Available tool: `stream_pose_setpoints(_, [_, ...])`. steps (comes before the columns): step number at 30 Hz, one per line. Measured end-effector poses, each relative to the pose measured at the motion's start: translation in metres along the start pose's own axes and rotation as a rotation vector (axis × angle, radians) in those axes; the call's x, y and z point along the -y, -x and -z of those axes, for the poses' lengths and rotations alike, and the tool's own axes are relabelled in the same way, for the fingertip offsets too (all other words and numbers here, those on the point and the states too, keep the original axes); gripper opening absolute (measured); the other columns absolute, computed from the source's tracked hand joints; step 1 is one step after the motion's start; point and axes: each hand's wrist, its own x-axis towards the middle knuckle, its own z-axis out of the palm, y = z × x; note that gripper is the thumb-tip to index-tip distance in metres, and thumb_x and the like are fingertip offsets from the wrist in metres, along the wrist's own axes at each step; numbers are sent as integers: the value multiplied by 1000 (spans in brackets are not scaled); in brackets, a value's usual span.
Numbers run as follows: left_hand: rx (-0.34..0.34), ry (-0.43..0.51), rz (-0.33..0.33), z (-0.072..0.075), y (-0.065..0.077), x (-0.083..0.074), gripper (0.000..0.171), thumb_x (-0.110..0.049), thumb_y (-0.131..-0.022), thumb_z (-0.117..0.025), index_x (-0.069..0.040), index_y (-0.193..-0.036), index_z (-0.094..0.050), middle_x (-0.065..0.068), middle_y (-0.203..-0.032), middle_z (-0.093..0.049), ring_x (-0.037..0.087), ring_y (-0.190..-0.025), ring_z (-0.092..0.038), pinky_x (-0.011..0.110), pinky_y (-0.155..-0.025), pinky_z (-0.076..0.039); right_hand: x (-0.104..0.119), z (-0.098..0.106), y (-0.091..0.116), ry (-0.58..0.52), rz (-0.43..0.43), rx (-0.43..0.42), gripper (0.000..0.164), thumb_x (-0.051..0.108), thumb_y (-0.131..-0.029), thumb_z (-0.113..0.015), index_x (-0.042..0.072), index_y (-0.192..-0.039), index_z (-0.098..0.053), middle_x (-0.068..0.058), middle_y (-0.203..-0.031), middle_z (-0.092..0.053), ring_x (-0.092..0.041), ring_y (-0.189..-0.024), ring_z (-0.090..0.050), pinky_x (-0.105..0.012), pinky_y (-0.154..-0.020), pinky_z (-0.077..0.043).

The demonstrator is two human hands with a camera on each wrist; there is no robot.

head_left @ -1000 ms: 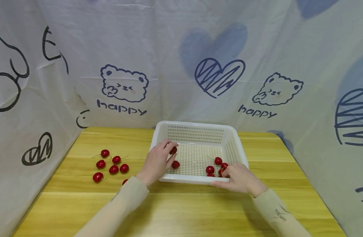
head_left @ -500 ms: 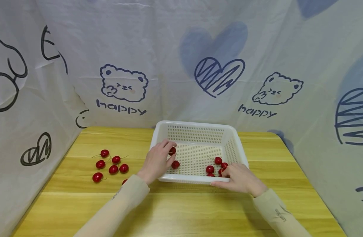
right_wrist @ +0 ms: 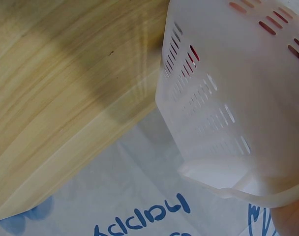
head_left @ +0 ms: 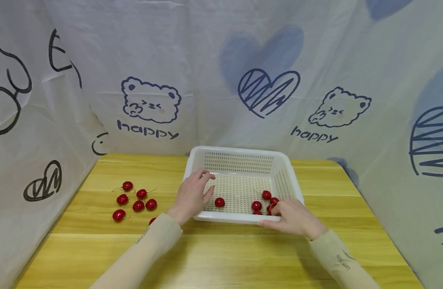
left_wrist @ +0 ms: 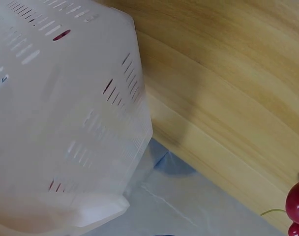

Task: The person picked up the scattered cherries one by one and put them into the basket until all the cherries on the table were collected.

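Observation:
A white plastic basket with slotted walls stands on the table. My left hand reaches over its left side, thumb and fingers apart, no cherry visible between them. Just right of the thumb, a red cherry lies on the basket floor. My right hand grips the front rim near the right corner, thumb outside and fingers inside. Several cherries lie beside those fingers, partly hidden by them and the rim. Both wrist views show the basket's outer wall; part of my right hand appears at its corner.
Several red cherries with thin stems lie on the wooden table left of the basket. Another cherry is partly covered by my left sleeve. A printed white cloth hangs behind and along both sides.
My left hand has let go of the cherry it held, which no longer shows between its fingers. The cherry visible near the thumb sits slightly farther right. My right hand has stayed put.

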Motion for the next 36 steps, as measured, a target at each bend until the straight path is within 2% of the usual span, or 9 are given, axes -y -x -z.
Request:
stream_pose_setpoints(5, [-22,6,-11,1,1,-1,19,-18,-87,-63,-13,-106,-63,2,-107,-58,20,-90,-57,38,-76,-50,1,1,0,-6,2,5,60,74,-78,-51,26,-48,-30,16,-46,-15,-2,-44,-19,-20,-41,-17])
stream_pose_setpoints(12, [-104,12,-67,2,0,-1,33,-13,-86,-63,-12,-119,-58,3,-108,-58,20,-92,-57,38,-79,-50,1,3,-1,-8,-8,11,61,75,-77,-50,26,-48,-30,16,-46,-15,-2,-44,-19,-20,-41,-17])
stream_pose_setpoints(15, [-121,9,-86,4,1,-2,33,-12,-86,-62,-12,-119,-58,2,-109,-58,20,-94,-57,37,-80,-49,1,3,-1,-9,-3,9,61,75,-77,-50,26,-48,-30,16,-46,-15,-1,-44,-20,-20,-41,-17])
stream_pose_setpoints(24, [-164,-12,-134,11,11,3,37,-9,-83,-64,-10,-119,-58,5,-113,-59,23,-99,-56,38,-85,-50,1,3,-1,-17,1,14,61,75,-77,-50,26,-48,-30,15,-46,-14,-2,-44,-19,-21,-41,-16])
stream_pose_setpoints(30, [-160,-25,-113,20,20,8,35,-12,-84,-63,-10,-119,-58,6,-112,-59,23,-98,-56,39,-84,-51,2,2,-1,-5,-1,5,62,75,-77,-50,25,-48,-28,15,-46,-14,-2,-44,-19,-21,-42,-16])
stream_pose_setpoints(36, [-189,-25,-95,29,31,17,37,-8,-82,-65,-9,-119,-59,7,-115,-60,25,-102,-57,42,-87,-50,2,2,-1,-3,-6,-1,62,76,-76,-50,25,-48,-28,15,-47,-13,-2,-44,-19,-21,-42,-16])
